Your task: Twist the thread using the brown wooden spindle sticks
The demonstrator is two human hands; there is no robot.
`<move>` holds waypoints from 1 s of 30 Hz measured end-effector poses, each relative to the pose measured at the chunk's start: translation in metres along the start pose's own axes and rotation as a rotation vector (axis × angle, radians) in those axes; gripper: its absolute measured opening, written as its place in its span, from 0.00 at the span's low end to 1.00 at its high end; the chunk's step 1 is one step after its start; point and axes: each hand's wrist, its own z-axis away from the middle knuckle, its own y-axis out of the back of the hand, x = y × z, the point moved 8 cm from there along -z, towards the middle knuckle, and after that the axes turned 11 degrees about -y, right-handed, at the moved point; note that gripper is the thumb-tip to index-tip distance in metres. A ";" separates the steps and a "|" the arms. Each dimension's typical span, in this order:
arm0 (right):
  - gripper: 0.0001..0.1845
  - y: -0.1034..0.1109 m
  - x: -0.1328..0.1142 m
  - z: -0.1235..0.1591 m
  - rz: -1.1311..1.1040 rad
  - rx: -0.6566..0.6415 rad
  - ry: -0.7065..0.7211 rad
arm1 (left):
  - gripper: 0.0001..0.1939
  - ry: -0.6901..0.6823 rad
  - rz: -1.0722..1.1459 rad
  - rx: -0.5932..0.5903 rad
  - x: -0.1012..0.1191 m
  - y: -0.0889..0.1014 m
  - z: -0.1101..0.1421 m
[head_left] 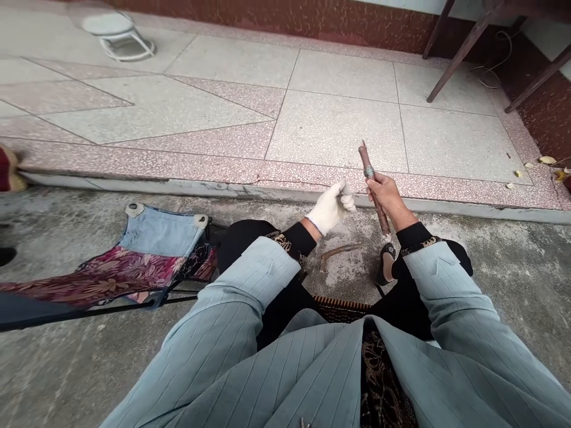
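In front of me my right hand [387, 193] is bare and wrapped round a brown wooden stick [365, 157]. The stick tilts, its top leaning left; a grey-green band circles it just above my fingers, and a thin pointed bit juts from the upper end. Its lower end hangs above the ground near my shoe. My left hand [331, 207], in a white knit glove, is just to the left, apart from the stick. Its fingers are curled closed, and whatever lies inside them is hidden. Beneath my hands, a bent brown stick [339, 254] lies on the concrete.
A raised tiled step [200, 178] runs across in front of me. On the left stands a folding chair [156, 229] with denim and floral cloth. Farther back are a white stool [111, 28] and, at right, a wooden-legged table [461, 53]. Yellow leaves [546, 160] lie at right.
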 end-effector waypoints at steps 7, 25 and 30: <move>0.05 -0.007 -0.002 0.003 -0.117 -0.036 -0.027 | 0.19 -0.248 0.017 -0.143 0.026 -0.025 0.010; 0.08 -0.003 0.001 0.009 -0.317 -0.077 -0.185 | 0.27 -0.634 -1.718 -0.040 0.066 -0.006 -0.003; 0.06 0.004 0.003 0.006 -0.363 -0.094 -0.216 | 0.16 -0.689 -1.999 -0.147 0.073 -0.011 -0.003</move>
